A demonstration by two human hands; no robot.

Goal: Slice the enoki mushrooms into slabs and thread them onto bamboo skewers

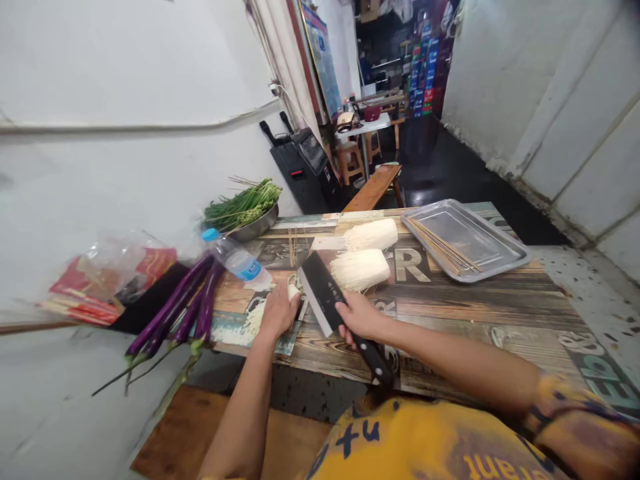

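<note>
My right hand (364, 316) grips a cleaver (319, 288) where its dark blade meets the black handle. The blade slants up and leftward, with its bright edge facing my left hand (279, 311). That hand is closed over a bunch of enoki mushrooms (255, 320) lying on the table; pale strands show to its left and a white end pokes out at its right. My fingers hide the middle of this bunch. Two more enoki bunches, a nearer one (361, 268) and a farther one (373, 233), lie just beyond the cleaver.
On the wood-patterned table (475, 310), a metal tray (493, 260) holds bamboo skewers (443, 243). Loose skewers (294, 245) lie farther left. A water bottle (237, 260), purple eggplants (175, 307), a bowl (257, 225) of greens (245, 207) and plastic packages (110, 277) line the left side.
</note>
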